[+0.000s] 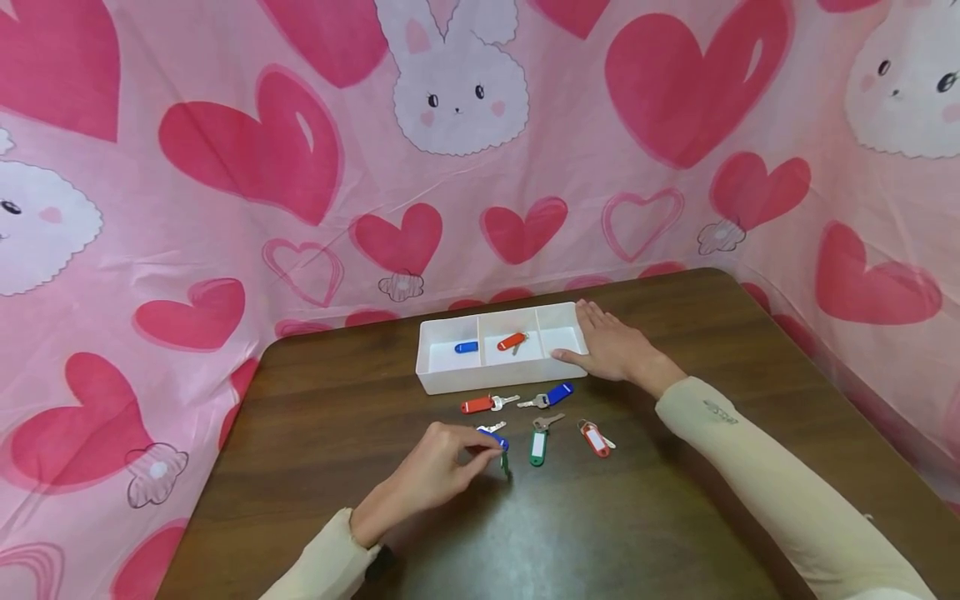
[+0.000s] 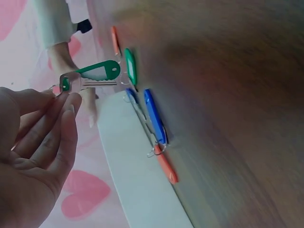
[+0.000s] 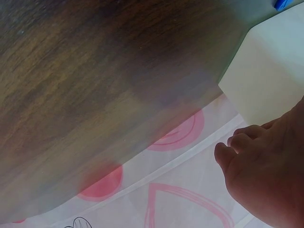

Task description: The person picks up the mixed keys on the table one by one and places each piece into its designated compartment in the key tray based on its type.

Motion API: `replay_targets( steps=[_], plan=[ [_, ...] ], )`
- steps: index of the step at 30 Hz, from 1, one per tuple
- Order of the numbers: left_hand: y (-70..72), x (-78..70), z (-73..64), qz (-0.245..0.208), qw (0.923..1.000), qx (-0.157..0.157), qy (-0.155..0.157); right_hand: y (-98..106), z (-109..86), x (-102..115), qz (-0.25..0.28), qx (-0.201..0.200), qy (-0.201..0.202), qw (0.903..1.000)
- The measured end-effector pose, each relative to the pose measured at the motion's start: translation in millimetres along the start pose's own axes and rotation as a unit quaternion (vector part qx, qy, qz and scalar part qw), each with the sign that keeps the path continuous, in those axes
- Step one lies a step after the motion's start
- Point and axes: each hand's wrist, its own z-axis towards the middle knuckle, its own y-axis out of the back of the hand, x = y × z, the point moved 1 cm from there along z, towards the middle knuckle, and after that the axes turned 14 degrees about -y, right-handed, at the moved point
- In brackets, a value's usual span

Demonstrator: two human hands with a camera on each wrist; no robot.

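My left hand (image 1: 438, 468) pinches a key with a green key tag (image 2: 99, 71) between thumb and fingers, held just above the table in front of the tray. In the head view that green tag is seen nearly edge-on. My right hand (image 1: 617, 346) rests on the right end of a white three-compartment tray (image 1: 495, 377), fingers straight along the end and thumb at the front rim. A blue key tag (image 1: 467, 347) lies in the left compartment. The middle one holds a red key tag (image 1: 512, 342) with its key.
Tagged keys lie before the tray: a red tag (image 1: 476, 405), a blue tag (image 1: 559, 393), a green tag (image 1: 538, 448) and another red tag (image 1: 596, 439). Another blue tag (image 1: 495, 437) is partly behind my left fingers. Pink printed cloth (image 1: 450, 192) hangs behind the brown table (image 1: 337, 400).
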Motion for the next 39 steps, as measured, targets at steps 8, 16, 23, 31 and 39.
replay_targets(
  steps=[8,16,23,31,39],
  plan=[
    [2.6,0.4,13.2,-0.017,0.9989,-0.036,0.025,-1,0.2,0,-0.004,-0.002,0.0,1.0],
    [9.9,0.1,29.3,-0.025,0.9975,-0.065,0.012,-1,2.3,-1,-0.011,-0.006,0.009,0.9999],
    [18.7,-1.7,43.0,-0.021,0.9961,-0.084,0.016,-2,3.0,-2,-0.01,-0.008,0.008,0.9999],
    [24.6,-2.3,53.2,-0.021,0.9946,-0.101,0.008,-2,1.7,-2,-0.007,-0.01,0.008,0.9999],
    [27.3,-1.3,61.6,-0.027,0.9945,-0.098,0.025,-2,0.8,-2,-0.005,-0.01,0.008,0.9999]
  ],
)
